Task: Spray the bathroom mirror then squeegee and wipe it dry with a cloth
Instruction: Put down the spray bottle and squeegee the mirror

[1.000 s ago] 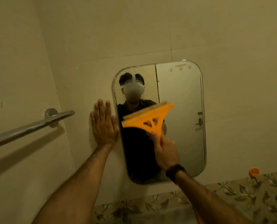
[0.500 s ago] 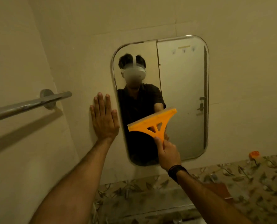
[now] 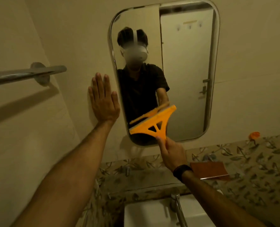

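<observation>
Step in hand looks like the squeegee pass, near the bottom of a stroke on the left half of the mirror [image 3: 185,71]. Right hand [image 3: 172,154] has fingers and thumb curled round the stub handle of the orange squeegee [image 3: 154,124], blade edge up against the glass low down, tilted w/ its right end higher than its left. Left hand [image 3: 103,100] is flat on the wall [image 3: 70,38] just beside the mirror's left edge, fingers straight, holding nothing, prob. bracing. To do this well: level the blade or keep one steady angle so water runs to one side, not both; even pressure across the whole rubber edge, else streaks; carry the stroke right off the bottom rim rather than stopping short, since a lifted blade leaves a wet line. Right half of the mirror seems not yet covered from here, so next pass should overlap the last one a bit. Can't tell if the glass is wet, too dim and blurry. Drips will likely land on the patterned ledge [image 3: 250,161] below and in the sink [image 3: 152,215], so wipe the blade btwn passes. No cloth that I can pick out for sure; a brownish flat thing [image 3: 208,171] lies on the ledge near the right wrist, unclear what it is. Towel rail [image 3: 26,74] sits well apart on the left wall. Small orange object [image 3: 254,135] on the wall at right, not in the way.
</observation>
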Demonstrator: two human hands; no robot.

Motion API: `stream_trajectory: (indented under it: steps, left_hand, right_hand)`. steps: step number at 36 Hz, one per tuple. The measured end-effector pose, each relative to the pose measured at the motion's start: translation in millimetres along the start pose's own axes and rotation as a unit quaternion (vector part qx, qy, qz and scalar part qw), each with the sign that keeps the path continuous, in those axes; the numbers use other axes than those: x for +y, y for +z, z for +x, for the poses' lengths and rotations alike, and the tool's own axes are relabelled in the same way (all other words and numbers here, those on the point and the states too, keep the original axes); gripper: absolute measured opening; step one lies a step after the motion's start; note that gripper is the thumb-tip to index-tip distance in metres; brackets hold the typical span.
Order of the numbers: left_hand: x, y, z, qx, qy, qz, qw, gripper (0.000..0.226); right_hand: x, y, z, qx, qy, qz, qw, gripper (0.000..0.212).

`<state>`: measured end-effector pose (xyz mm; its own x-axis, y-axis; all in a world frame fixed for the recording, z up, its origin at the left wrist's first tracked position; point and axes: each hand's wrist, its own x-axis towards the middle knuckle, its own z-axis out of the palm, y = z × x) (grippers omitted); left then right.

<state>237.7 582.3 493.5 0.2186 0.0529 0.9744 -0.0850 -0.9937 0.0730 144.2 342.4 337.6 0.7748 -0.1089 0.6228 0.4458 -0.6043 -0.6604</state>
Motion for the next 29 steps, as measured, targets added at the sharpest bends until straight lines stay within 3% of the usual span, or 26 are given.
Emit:
stream_trajectory:
  steps: [4,10,22,29]
  left_hand:
    - [-1,0,1,-0.001,0.001,-0.002,1.0,0.061]
    - [-3,3,-1,0.001,0.004,0.001,1.0,0.062]
    - [-4,2,0,0.011,0.011,0.004,1.0,0.062]
    - [-1,-2,-1,-0.002,0.004,0.008,1.0,0.062]
  right_hand:
    - [-31,-5,35,-0.055,-0.089,-0.104,0.989,0.054]
    - [-23,-7,46,-0.113,-0.12,-0.177,0.97,0.051]
    - [62,-33,-10,-0.167,-0.046,-0.256,0.951,0.06]
    - [74,-49,-18,-0.196,-0.025,-0.256,0.946,0.059]
